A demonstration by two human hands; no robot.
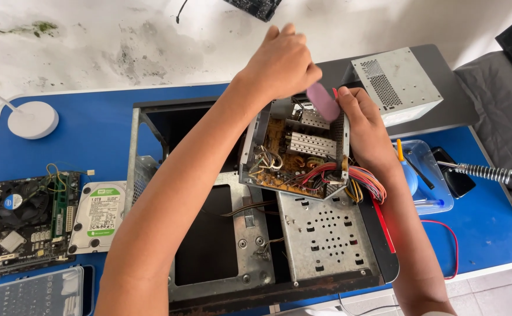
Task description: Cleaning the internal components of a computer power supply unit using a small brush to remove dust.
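An opened power supply (294, 155), a metal box with a tan circuit board, heat sinks and a bundle of coloured wires (358, 178), is tilted over an open, rusty computer case (320, 246). My left hand (279, 61) is above its top edge, closed on a tool with a pink handle (323, 100) that points down into the box. My right hand (364, 126) grips the power supply's right wall, with the thumb near the pink handle.
The case lies on a blue table (92, 134). At its left are a motherboard (22, 225), a hard drive (99, 215), a white round disc (32, 120) and a bit case (33, 292). At its right are a silver metal cover (397, 82), a clear tray of tools (428, 181) and a red cable (446, 231).
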